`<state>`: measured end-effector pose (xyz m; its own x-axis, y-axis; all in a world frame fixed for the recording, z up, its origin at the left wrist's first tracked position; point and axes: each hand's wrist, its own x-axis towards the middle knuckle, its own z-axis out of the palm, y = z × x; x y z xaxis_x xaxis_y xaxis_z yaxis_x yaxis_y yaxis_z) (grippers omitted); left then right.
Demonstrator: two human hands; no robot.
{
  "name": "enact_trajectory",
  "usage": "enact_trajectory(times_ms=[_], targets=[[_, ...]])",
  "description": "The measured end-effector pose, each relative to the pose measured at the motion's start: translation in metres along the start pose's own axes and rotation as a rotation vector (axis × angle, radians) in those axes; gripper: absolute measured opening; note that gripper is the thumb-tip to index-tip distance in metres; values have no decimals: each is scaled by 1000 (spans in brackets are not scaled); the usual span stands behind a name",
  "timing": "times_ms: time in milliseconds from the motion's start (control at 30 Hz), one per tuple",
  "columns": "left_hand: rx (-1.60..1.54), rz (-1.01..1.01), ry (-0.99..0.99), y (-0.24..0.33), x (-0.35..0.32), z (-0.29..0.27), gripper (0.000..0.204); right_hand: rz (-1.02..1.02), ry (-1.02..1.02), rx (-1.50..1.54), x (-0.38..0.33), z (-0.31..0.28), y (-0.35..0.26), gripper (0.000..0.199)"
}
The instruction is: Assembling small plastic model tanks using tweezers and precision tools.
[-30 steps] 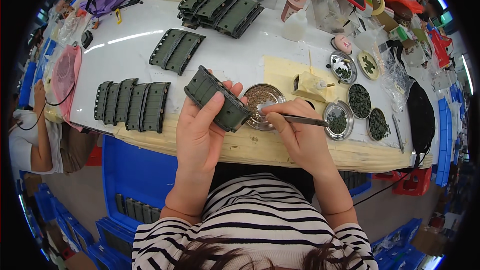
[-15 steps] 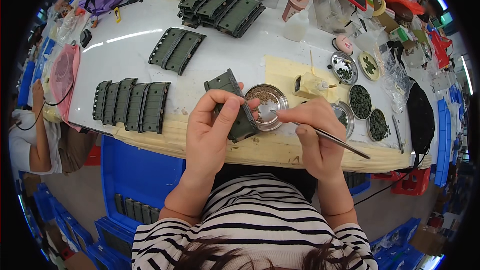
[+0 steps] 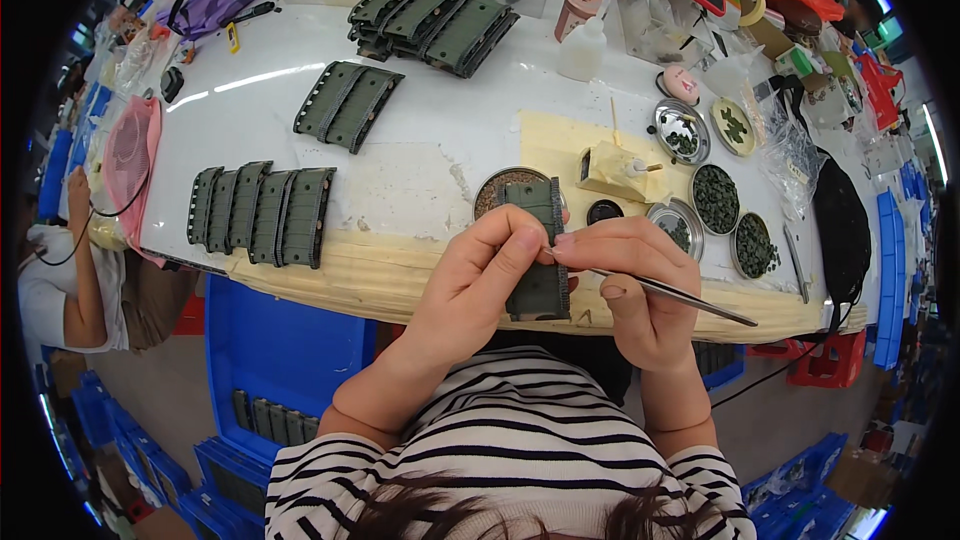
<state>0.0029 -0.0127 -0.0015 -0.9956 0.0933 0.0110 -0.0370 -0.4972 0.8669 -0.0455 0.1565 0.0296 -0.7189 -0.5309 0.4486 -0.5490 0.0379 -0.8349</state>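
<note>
My left hand (image 3: 475, 285) is closed around a dark green ribbed panel (image 3: 540, 285), held nearly upright on its short side above the table's front edge. In my right hand (image 3: 645, 275) is a pair of slim metal tweezers (image 3: 680, 296), its tip at the panel's long edge beside my left thumb. Whether a tiny piece sits in the tip is too small to tell. Behind the panel, a round metal dish of brown bits (image 3: 490, 195) is partly hidden. Right of it stand a small black round pot (image 3: 604, 211) and a metal dish with green pieces (image 3: 672, 230).
More green panels lie in a row (image 3: 262, 215), singly (image 3: 348, 105) and stacked (image 3: 435, 25). Tins of green pieces (image 3: 716, 198), a yellow-wrapped block (image 3: 620, 175), a white squeeze bottle (image 3: 582, 52) and a black cloth (image 3: 842, 230) occupy the right. A blue crate (image 3: 285, 340) is below.
My left hand has moved right with the panel, turning it more upright, over part of the brown-bits dish. The tweezers' tip now meets the panel's edge. The view has shifted slightly.
</note>
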Motion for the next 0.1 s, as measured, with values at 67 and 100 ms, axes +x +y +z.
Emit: enact_trajectory(times_ms=[67,100], targets=[[-51,-12,-11,-4,0,-1,22,16,5,33,-2,0,1,19],[-50,-13,-11,-4,0,-1,22,12,6,46,-2,-1,2,20]])
